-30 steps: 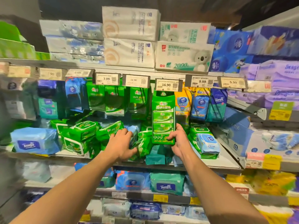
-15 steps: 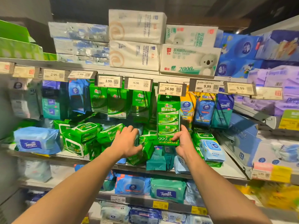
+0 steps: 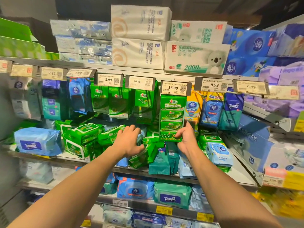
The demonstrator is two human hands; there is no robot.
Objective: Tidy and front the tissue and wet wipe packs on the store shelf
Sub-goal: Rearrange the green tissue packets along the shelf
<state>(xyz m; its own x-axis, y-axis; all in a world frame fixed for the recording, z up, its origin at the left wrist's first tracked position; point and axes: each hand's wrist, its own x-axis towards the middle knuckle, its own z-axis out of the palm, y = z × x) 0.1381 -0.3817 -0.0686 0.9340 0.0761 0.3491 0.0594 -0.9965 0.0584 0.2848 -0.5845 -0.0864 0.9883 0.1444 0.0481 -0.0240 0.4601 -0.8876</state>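
Tissue and wet wipe packs are being sorted on the middle shelf (image 3: 236, 171), where loose green plastic packs are lying in a tumbled heap at the near edge. A tall green multipack of wet wipes (image 3: 172, 118), hanging under the 16.90 price tag (image 3: 175, 88), is being gripped at its lower right corner by the right hand (image 3: 186, 139), thumb on the printed face and fingers curled around the edge. Compared with a second ago, the multipack is being held a little higher and squarer to the front, its bottom banner now being shown clear of the clutter below; this is judged to mean that its fronting is nearly done.

The left hand (image 3: 130, 139) is being spread, fingers wide, over a slanted green soft pack (image 3: 144, 155) in the heap; contact is being made with the pack's top, but whether it is actually being grasped cannot be told. That hand is sitting in much the same spot as before, so the heap is judged to be the work that remains.

To the left, a pale blue Tempo wipe pack (image 3: 37, 140) is lying flat and apart from the green pile. Just right of the right hand, a light blue lidded wipe pack (image 3: 219, 153) is leaning forward over the shelf edge, and it is being left untouched.
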